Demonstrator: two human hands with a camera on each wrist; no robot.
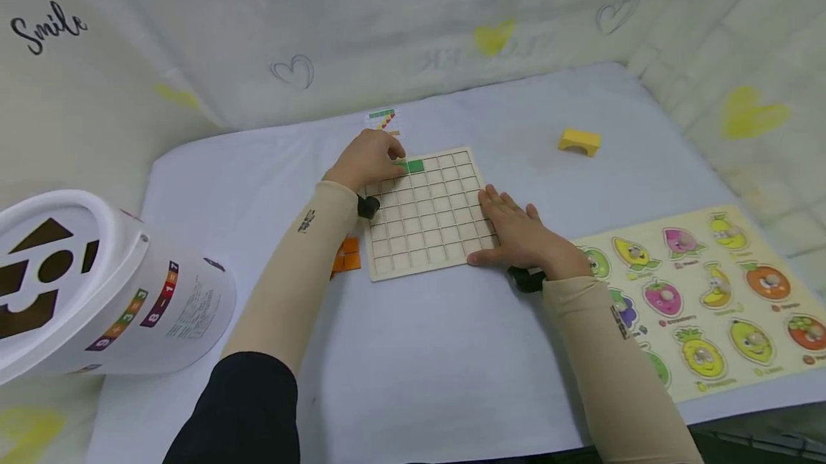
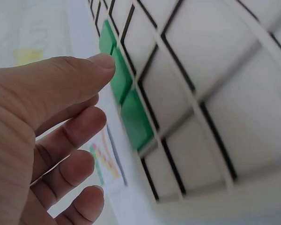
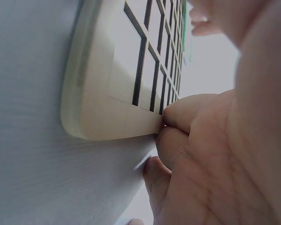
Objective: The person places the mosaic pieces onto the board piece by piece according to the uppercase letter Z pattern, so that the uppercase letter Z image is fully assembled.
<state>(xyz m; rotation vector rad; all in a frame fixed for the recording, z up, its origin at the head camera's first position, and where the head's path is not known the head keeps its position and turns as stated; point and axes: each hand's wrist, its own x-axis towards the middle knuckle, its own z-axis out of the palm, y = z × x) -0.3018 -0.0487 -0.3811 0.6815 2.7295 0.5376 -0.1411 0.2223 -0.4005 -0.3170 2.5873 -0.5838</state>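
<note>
A pale wooden grid board (image 1: 429, 224) lies on the white cloth, with a row of green square tiles (image 1: 416, 166) in its far row. My left hand (image 1: 363, 161) is over the board's far left corner. In the left wrist view the thumb (image 2: 79, 77) touches one of the green tiles (image 2: 136, 123), and the other fingers bend loosely; the index finger is mostly hidden. My right hand (image 1: 519, 234) rests at the board's right side, fingers extended and touching its edge. The right wrist view shows these fingers (image 3: 182, 112) against the board's rim (image 3: 96, 112).
Orange tiles (image 1: 348, 256) lie left of the board, partly behind my left forearm. A pattern card (image 1: 382, 120) sits beyond it. A yellow arch block (image 1: 579, 140) is at the far right, a fruit puzzle board (image 1: 761, 234) at the near right. A white bucket (image 1: 193, 306) stands left.
</note>
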